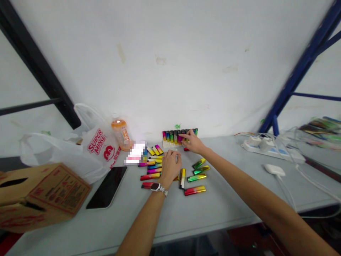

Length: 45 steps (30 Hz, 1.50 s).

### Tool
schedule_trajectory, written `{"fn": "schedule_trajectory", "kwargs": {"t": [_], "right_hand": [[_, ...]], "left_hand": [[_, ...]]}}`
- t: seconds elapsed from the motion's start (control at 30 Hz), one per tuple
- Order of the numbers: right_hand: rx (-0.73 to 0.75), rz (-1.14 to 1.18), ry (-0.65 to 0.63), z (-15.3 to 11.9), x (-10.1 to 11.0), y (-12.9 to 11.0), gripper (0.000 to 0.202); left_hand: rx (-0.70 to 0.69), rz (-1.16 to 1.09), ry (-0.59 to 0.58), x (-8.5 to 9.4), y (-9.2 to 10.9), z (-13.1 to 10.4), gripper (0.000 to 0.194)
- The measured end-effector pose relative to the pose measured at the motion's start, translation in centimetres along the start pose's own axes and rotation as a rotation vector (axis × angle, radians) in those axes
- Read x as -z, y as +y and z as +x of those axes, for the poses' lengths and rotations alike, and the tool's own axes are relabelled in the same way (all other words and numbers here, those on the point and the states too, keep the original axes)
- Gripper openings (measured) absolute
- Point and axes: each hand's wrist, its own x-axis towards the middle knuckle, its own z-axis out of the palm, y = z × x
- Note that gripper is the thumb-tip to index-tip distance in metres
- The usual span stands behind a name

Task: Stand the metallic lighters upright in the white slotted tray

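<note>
Fingertips [186, 137] of the right hand [193, 142] pinch lightly around the top of a lighter standing in the row of upright lighters [176, 136] held in a pale display tray [170, 144] by the wall; whether the lighter is fully seated cannot be told. Just short of those fingers, nearer the person, the left hand [170, 167] rests curled, knuckles up, over the heap of loose lighters [153, 165] lying flat on the grey table [213, 206]; it seems closed around one or more of them, but what lies under the palm is hidden. More loose lighters [198, 170] lie scattered just to the right of the left hand's fingers, one red-and-gold lighter [195, 190] nearest the person. A wristwatch [159, 188] sits on the left wrist.

Judging from this, the step is best done by keeping the lighter vertical over its slot, pressing it straight down, and holding the neighbouring lighters undisturbed, since they stand touching one another and a sideways nudge could tip them.

Well to the left of both hands stand an orange bottle [121, 133], a white shopping bag [101, 145], a dark phone [108, 186] and a cardboard box [39, 195]. Well to the right, a power strip [266, 145] and cables lie.
</note>
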Motion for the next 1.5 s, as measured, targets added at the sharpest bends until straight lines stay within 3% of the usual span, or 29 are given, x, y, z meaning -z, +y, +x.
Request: {"fn": "schedule_trajectory", "kwargs": {"t": [0.1,0.23,0.37,0.5,0.6,0.7,0.8,0.93,1.03,1.13,1.37,1.5], "right_hand": [[-0.025,-0.069,-0.008,-2.5,0.2,-0.3,0.051],[-0.087,-0.232,-0.156,-4.5,0.8,-0.3,0.038],[-0.067,-0.307,-0.233,-4.4,1.3,-0.8,0.027],[-0.027,-0.224,-0.262,-3.8,1.3,-1.4,0.017],[-0.017,-0.003,-0.21,-3.9,1.0,-1.8,0.013],[-0.025,0.379,-0.126,-4.3,0.8,-2.7,0.011],[-0.045,0.695,-0.055,-4.8,0.6,-4.3,0.021],[-0.035,0.621,0.173,-5.8,0.4,-6.5,0.022],[-0.025,0.548,0.267,-6.6,0.6,-7.2,0.025],[-0.05,0.6,0.267,-7.3,0.7,-7.0,0.033],[-0.131,0.696,0.254,-7.8,-0.1,-5.6,0.028],[-0.14,0.711,0.233,-7.9,-0.3,-5.9,0.027]], "left_hand": [[-0.004,0.005,-0.003,0.0,0.1,0.0,0.024],[-0.017,-0.004,-0.002,-0.1,0.2,0.0,0.024],[-0.012,-0.013,0.012,-0.2,0.1,0.1,0.024],[-0.014,-0.086,0.055,0.0,0.0,0.3,0.023],[0.013,-0.257,0.124,0.3,0.1,0.6,0.025],[0.095,-0.533,0.177,0.6,0.5,0.8,0.034],[0.197,-0.845,0.11,0.7,1.0,0.8,0.05],[0.343,-1.137,-0.042,0.6,1.6,0.8,0.071],[0.48,-1.242,-0.142,0.7,2.1,0.5,0.073],[0.568,-1.242,-0.132,1.0,2.7,0.3,0.062],[0.615,-1.194,-0.016,1.3,3.3,0.5,0.042],[0.635,-1.273,-0.092,1.4,3.0,0.6,0.048]]}}
